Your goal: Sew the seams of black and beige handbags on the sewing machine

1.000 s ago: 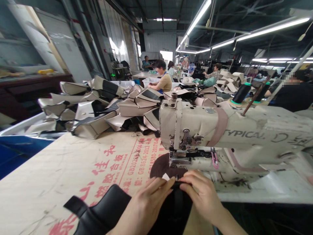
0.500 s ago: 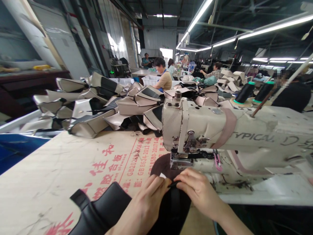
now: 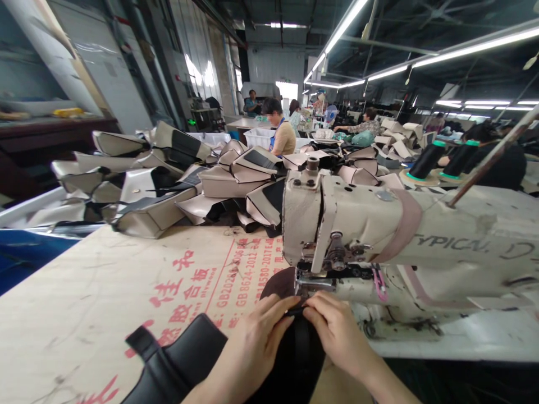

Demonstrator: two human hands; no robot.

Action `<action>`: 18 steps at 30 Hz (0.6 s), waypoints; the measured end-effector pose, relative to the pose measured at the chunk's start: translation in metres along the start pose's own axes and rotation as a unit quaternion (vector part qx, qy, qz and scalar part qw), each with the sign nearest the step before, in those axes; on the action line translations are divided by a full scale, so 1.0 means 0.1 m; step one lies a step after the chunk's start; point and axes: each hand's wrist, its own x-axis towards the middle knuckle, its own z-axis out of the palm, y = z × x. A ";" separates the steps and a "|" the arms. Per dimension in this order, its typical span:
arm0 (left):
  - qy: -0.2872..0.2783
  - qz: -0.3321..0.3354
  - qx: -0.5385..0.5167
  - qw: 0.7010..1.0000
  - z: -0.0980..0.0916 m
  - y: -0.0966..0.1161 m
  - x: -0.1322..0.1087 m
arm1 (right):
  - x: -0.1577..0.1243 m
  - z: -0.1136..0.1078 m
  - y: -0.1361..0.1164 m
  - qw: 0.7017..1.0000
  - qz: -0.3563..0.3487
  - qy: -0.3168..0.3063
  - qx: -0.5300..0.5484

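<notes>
In the head view, the plywood tabletop (image 3: 138,269) spreads left of the hands, its side edge slanting down toward the lower left; far off it ends at a heap of beige-and-black pieces (image 3: 236,182), while on the right the sewing machine (image 3: 357,219) stands close, leaving the hands little room there. The left hand (image 3: 255,339) and right hand (image 3: 334,328) pinch the upper edge of the black workpiece (image 3: 300,359) between thumbs and fingers, just in front of the machine's sewing head. The workpiece's long axis runs from the bottom of the view away toward the machine. A black flap (image 3: 185,350) lies slantwise beside the left forearm. A white bin (image 3: 31,206) at far left holds more beige pieces; the contents of the white crate (image 3: 257,138) farther back cannot be made out.
</notes>
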 end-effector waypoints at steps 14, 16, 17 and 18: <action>0.010 0.034 0.086 0.996 0.09 -0.03 -0.04 | -0.08 -0.01 0.08 0.995 -0.048 -0.046 -0.068; 0.009 -0.008 0.039 0.999 0.07 -0.01 -0.01 | -0.07 -0.01 0.06 0.995 -0.054 -0.056 -0.064; 0.006 -0.031 0.012 0.999 0.05 -0.01 -0.01 | -0.06 -0.01 0.05 0.995 -0.052 -0.061 -0.056; 0.000 -0.053 -0.015 0.998 0.04 -0.01 0.00 | -0.04 -0.01 0.04 0.995 -0.048 -0.067 -0.047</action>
